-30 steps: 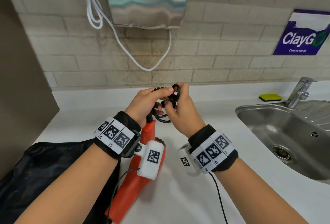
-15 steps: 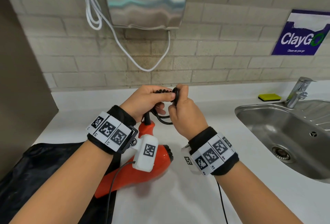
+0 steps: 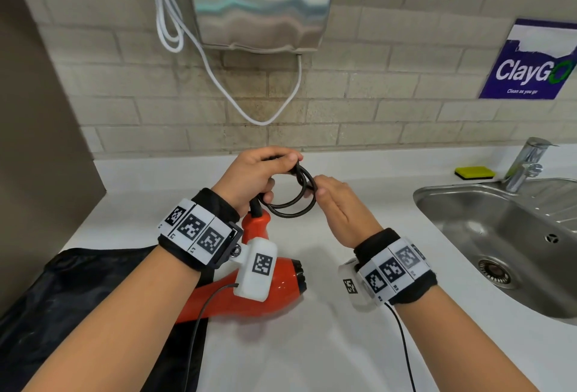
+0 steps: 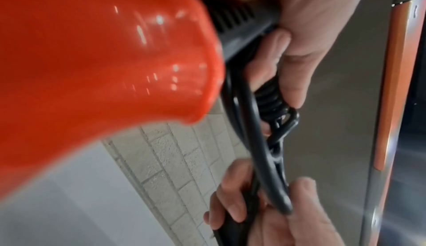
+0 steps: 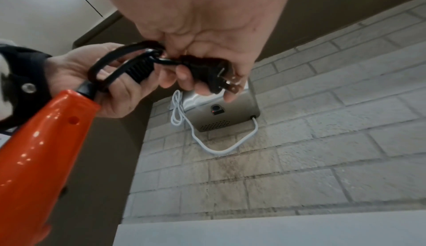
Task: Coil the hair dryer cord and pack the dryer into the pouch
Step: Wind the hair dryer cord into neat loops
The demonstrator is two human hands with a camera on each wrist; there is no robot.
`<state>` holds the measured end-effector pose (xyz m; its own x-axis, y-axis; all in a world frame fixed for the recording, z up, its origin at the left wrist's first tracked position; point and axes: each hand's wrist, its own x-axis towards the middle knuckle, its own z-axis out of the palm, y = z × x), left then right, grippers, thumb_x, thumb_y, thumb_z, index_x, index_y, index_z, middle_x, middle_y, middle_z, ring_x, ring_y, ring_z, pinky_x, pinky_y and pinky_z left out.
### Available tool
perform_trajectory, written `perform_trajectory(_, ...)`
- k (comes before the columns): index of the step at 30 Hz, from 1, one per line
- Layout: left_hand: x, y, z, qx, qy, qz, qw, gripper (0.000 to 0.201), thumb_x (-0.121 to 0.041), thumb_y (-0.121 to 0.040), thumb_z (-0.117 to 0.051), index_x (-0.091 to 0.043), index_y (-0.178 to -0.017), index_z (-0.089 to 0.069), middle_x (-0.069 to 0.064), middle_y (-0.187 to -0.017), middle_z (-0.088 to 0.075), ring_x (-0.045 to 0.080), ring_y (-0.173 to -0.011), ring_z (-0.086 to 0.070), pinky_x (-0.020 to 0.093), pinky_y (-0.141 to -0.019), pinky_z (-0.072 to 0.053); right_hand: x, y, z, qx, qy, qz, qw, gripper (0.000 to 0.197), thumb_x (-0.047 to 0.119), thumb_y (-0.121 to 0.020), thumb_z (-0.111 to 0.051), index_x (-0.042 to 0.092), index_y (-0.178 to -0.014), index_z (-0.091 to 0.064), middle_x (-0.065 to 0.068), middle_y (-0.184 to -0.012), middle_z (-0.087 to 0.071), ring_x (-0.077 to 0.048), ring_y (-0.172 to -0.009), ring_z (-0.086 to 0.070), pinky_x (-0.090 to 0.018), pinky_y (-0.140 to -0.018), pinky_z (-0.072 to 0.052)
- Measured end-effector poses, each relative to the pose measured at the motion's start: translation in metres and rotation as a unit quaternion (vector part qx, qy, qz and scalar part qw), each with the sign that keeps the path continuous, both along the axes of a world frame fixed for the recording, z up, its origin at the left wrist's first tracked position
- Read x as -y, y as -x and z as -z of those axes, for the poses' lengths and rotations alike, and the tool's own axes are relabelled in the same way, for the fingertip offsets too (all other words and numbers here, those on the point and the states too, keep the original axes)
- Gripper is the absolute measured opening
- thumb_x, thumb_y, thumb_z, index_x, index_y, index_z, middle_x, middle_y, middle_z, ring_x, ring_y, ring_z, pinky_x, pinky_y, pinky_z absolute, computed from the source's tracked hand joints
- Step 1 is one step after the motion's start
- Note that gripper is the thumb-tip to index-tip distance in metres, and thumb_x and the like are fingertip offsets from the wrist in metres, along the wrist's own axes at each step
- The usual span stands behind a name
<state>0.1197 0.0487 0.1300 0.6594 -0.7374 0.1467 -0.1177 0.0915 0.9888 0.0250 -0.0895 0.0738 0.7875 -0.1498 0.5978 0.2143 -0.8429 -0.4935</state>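
Observation:
The orange hair dryer [image 3: 265, 295] lies on the white counter under my left wrist, handle [image 3: 256, 224] pointing up toward my hands. Its black cord [image 3: 295, 204] is wound into small loops held above the counter. My left hand [image 3: 256, 174] grips the loops and the ribbed strain relief [image 5: 138, 68] at the handle end. My right hand [image 3: 335, 201] holds the black plug [image 5: 207, 75], its two prongs showing past my fingers. The black pouch [image 3: 78, 291] lies flat at the counter's left, partly under the dryer and my left forearm.
A steel sink [image 3: 499, 235] with a tap [image 3: 524, 163] takes up the right side; a yellow sponge [image 3: 474, 172] lies behind it. A steel hand dryer [image 3: 259, 1] with a white cable [image 3: 259, 120] hangs on the tiled wall. A brown panel [image 3: 37, 142] bounds the left.
The dryer's body has swung round so its nozzle end now points right. My hands have drawn slightly apart, and the cord loops now show openly between them.

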Motion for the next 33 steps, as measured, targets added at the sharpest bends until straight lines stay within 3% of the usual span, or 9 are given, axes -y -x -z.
perform_trajectory(3,0.002,0.003,0.0,0.011,-0.001,-0.018,1.0,0.007,-0.02,-0.083,-0.063,-0.02,-0.079,-0.068,-0.013,-0.057,-0.064,0.004,-0.034,-0.029,0.016,-0.033,-0.032,0.006,0.001,0.0,-0.012,0.019,0.036,0.999,0.049,0.058,-0.09,-0.013,0.022,-0.074,-0.041,0.013,-0.068,-0.041,-0.015,-0.068,-0.04,-0.036,-0.07,-0.035)
perform_trajectory(6,0.005,0.003,0.0,0.036,-0.01,-0.028,0.999,0.008,-0.018,-0.08,-0.067,-0.021,-0.074,-0.068,-0.013,-0.056,-0.065,0.004,-0.033,-0.035,0.016,-0.034,-0.032,0.009,0.002,-0.007,-0.023,0.046,0.092,0.994,0.048,0.042,-0.085,-0.017,0.013,-0.082,-0.055,0.006,-0.077,-0.05,-0.015,-0.074,-0.041,-0.032,-0.074,-0.03)
perform_trajectory(10,0.007,0.005,-0.001,0.063,-0.021,-0.027,0.997,0.007,-0.013,-0.08,-0.068,-0.02,-0.077,-0.068,-0.015,-0.055,-0.064,0.0,-0.034,-0.044,0.015,-0.035,-0.034,0.005,0.005,-0.022,-0.004,0.059,0.189,0.98,0.047,0.038,-0.086,-0.021,0.01,-0.09,-0.059,-0.004,-0.09,-0.064,-0.022,-0.084,-0.048,-0.03,-0.075,-0.027)
perform_trajectory(14,0.008,0.007,-0.001,0.089,-0.047,-0.013,0.995,0.013,-0.017,-0.079,-0.069,-0.023,-0.09,-0.07,-0.005,-0.076,-0.063,-0.002,-0.039,-0.046,0.016,-0.038,-0.038,-0.002,0.009,-0.036,0.034,0.055,0.231,0.971,0.033,0.028,-0.088,-0.031,0.01,-0.089,-0.058,-0.004,-0.09,-0.064,-0.023,-0.086,-0.047,-0.029,-0.074,-0.025)
perform_trajectory(17,0.01,0.011,-0.001,0.105,-0.066,-0.004,0.992,0.01,-0.021,-0.078,-0.07,-0.027,-0.085,-0.071,0.003,-0.085,-0.064,-0.002,-0.046,-0.047,0.017,-0.039,-0.04,-0.009,0.009,-0.042,0.061,0.074,0.248,0.964,0.038,0.033,-0.089,-0.025,0.011,-0.086,-0.057,0.003,-0.082,-0.055,-0.015,-0.079,-0.037,-0.028,-0.073,-0.024)
perform_trajectory(22,0.013,0.011,0.0,0.101,-0.068,-0.009,0.993,0.006,-0.021,-0.076,-0.071,-0.025,-0.081,-0.072,0.009,-0.079,-0.062,0.011,-0.053,-0.044,0.019,-0.038,-0.038,-0.011,0.01,-0.041,0.102,0.016,0.186,0.977,0.038,0.034,-0.087,-0.03,0.009,-0.083,-0.058,0.005,-0.079,-0.052,-0.015,-0.079,-0.04,-0.029,-0.074,-0.031)
perform_trajectory(25,0.01,0.006,0.0,0.068,-0.049,-0.041,0.996,0.007,-0.017,-0.077,-0.07,-0.024,-0.077,-0.07,-0.006,-0.059,-0.059,0.004,-0.037,-0.038,0.019,-0.038,-0.034,-0.004,0.015,-0.039,0.079,0.014,0.146,0.986,0.036,0.035,-0.086,-0.037,0.012,-0.086,-0.065,0.013,-0.08,-0.054,-0.012,-0.082,-0.043,-0.032,-0.078,-0.035)
perform_trajectory(29,0.01,0.002,-0.002,0.06,-0.029,-0.061,0.996,0.008,-0.012,-0.08,-0.067,-0.02,-0.076,-0.068,-0.005,-0.063,-0.06,0.002,-0.032,-0.04,0.017,-0.035,-0.032,-0.002,0.019,-0.037,0.005,0.082,0.19,0.978,0.027,0.031,-0.086,-0.049,0.02,-0.097,-0.071,0.006,-0.091,-0.066,-0.014,-0.089,-0.044,-0.029,-0.078,-0.031)
perform_trajectory(33,0.01,0.001,0.0,0.063,-0.029,-0.05,0.996,0.01,-0.016,-0.079,-0.069,-0.025,-0.078,-0.07,-0.014,-0.052,-0.059,0.004,-0.033,-0.036,0.02,-0.04,-0.033,-0.007,0.022,-0.05,-0.035,-0.078,0.113,0.99,0.012,0.016,-0.089,-0.054,0.013,-0.091,-0.066,0.006,-0.077,-0.055,0.001,-0.059,-0.052,-0.012,-0.061,-0.04)
